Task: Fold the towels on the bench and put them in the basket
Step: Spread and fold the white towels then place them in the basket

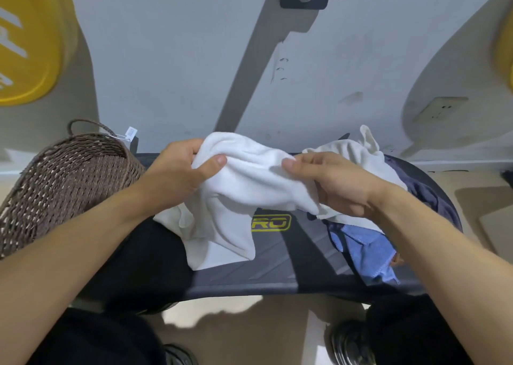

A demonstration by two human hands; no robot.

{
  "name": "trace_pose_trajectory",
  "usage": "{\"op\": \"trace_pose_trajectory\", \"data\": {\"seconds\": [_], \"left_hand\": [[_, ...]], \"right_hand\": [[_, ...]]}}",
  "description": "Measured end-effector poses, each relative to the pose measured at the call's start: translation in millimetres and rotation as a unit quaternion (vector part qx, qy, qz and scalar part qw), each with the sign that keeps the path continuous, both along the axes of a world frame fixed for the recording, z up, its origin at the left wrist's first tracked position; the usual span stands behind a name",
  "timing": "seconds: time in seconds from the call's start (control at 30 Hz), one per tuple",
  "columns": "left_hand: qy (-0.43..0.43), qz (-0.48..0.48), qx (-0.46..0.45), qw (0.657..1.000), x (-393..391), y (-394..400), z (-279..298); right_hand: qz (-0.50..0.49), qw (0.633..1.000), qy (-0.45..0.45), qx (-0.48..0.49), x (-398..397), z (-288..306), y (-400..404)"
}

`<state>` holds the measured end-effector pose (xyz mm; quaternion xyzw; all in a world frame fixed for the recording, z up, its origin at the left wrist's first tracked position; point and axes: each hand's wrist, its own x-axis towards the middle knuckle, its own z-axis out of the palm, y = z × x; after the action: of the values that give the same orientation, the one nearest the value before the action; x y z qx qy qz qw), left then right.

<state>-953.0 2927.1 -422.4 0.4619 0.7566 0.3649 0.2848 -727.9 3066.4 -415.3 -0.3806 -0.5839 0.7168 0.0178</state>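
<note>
A crumpled white towel (247,187) hangs between my hands above the dark bench (277,270). My left hand (177,176) grips its left upper edge, thumb on top. My right hand (341,181) pinches its right side. The lower end of the towel drapes onto the bench. On the right of the bench lie a second white towel (349,148), a blue towel (366,248) and a dark navy one (433,195), all unfolded. The brown woven basket (63,176) stands at the left end of the bench, beside my left forearm.
A grey wall rises behind the bench, with a wall socket (441,109) at the right. Yellow weight plates (25,40) sit at the upper left and far right. A dumbbell (349,342) lies on the floor under the bench's near edge.
</note>
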Motion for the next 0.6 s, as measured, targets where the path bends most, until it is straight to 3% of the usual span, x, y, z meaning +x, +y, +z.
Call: {"op": "trace_pose_trajectory", "data": {"seconds": [0.1, 0.17, 0.27, 0.33, 0.43, 0.53, 0.6], "left_hand": [[-0.046, 0.012, 0.027, 0.998, 0.9, -0.1, -1.2], [-0.062, 0.008, 0.026, 0.998, -3.6, 0.1, -9.1], [-0.077, 0.022, -0.049, 0.996, -15.2, 1.3, -35.8], [-0.021, 0.032, -0.137, 0.990, -26.2, -0.7, -60.1], [0.139, 0.003, -0.288, 0.947, -42.6, -13.3, -89.8], [0.152, -0.068, -0.354, 0.920, -47.3, -28.3, -109.0], [0.151, -0.107, -0.346, 0.920, -44.4, -34.8, -117.2]], "right_hand": [[0.052, 0.998, -0.036, 0.024, 1.4, 1.0, -5.7], [0.028, 0.996, -0.053, 0.065, 3.4, 2.2, -0.8], [-0.054, 0.986, -0.089, 0.132, 10.4, 6.4, 9.7], [-0.107, 0.964, -0.130, 0.206, 18.0, 10.3, 17.8], [-0.084, 0.895, -0.246, 0.362, 33.4, 13.2, 31.2], [-0.028, 0.851, -0.330, 0.408, 47.1, 15.7, 36.7], [0.012, 0.835, -0.375, 0.402, 53.8, 15.0, 36.5]]}}
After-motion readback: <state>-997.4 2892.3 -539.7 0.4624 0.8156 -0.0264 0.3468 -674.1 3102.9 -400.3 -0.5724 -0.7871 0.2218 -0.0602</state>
